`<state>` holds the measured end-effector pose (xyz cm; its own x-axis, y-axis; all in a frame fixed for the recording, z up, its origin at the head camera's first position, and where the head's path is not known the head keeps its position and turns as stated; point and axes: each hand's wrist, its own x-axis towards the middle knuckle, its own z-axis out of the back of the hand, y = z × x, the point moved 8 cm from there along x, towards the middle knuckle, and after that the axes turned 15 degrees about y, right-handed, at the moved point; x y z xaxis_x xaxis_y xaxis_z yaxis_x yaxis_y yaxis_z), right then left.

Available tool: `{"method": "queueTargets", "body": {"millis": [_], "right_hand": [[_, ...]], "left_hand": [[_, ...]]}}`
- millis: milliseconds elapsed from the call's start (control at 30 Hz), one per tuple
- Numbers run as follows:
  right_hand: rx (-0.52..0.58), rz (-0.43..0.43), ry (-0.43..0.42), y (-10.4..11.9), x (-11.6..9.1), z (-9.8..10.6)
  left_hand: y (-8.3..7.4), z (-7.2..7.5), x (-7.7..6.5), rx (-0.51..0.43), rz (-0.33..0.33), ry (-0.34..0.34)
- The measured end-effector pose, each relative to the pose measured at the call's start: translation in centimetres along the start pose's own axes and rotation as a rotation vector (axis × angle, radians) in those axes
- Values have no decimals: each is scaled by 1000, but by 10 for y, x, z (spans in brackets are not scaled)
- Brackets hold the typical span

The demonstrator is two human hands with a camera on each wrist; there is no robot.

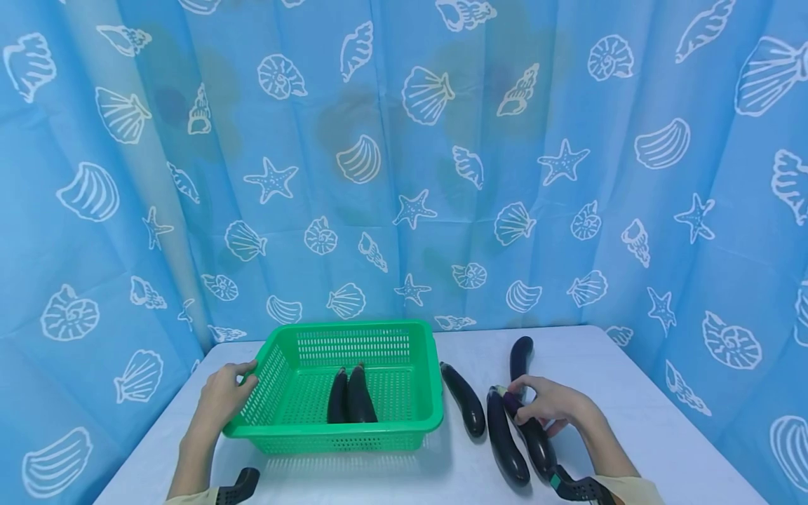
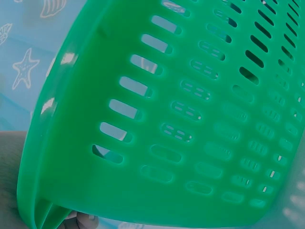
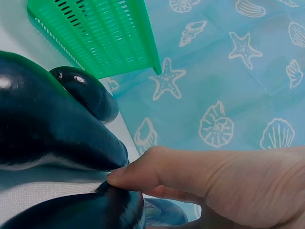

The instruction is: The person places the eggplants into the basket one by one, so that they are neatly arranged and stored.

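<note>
My left hand [image 1: 222,396] grips the left rim of a green plastic basket [image 1: 334,427]; in the left wrist view the basket wall [image 2: 128,181] covers most of that hand. Two dark eggplants [image 1: 360,398] lie side by side inside the basket. My right hand [image 1: 555,405] pinches an eggplant [image 1: 539,445] near its stem end, the thumb [image 3: 136,172] pressing on its skin. Another eggplant [image 1: 503,440] lies just left of the held one, and a curved eggplant [image 1: 467,405] rests between it and the basket. Behind my right hand is one more eggplant [image 1: 520,356].
A white cloth [image 1: 606,365] covers the table. Blue curtains [image 1: 404,175] with white shell and starfish prints hang along the back and both sides. Dark wrist straps [image 1: 583,487] show at the lower edge.
</note>
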<state>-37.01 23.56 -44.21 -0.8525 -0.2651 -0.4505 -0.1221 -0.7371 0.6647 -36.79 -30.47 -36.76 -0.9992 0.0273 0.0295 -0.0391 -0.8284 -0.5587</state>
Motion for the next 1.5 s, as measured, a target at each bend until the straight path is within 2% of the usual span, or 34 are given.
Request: {"method": "queueTargets", "body": {"millis": [633,1500], "right_hand": [[-10,7,-7,1,0,1],[-52,53,-46,18,-16,13]], "left_hand": [[1,1,0,2,2,-10],[2,-1,1,6,-3,-7]]}}
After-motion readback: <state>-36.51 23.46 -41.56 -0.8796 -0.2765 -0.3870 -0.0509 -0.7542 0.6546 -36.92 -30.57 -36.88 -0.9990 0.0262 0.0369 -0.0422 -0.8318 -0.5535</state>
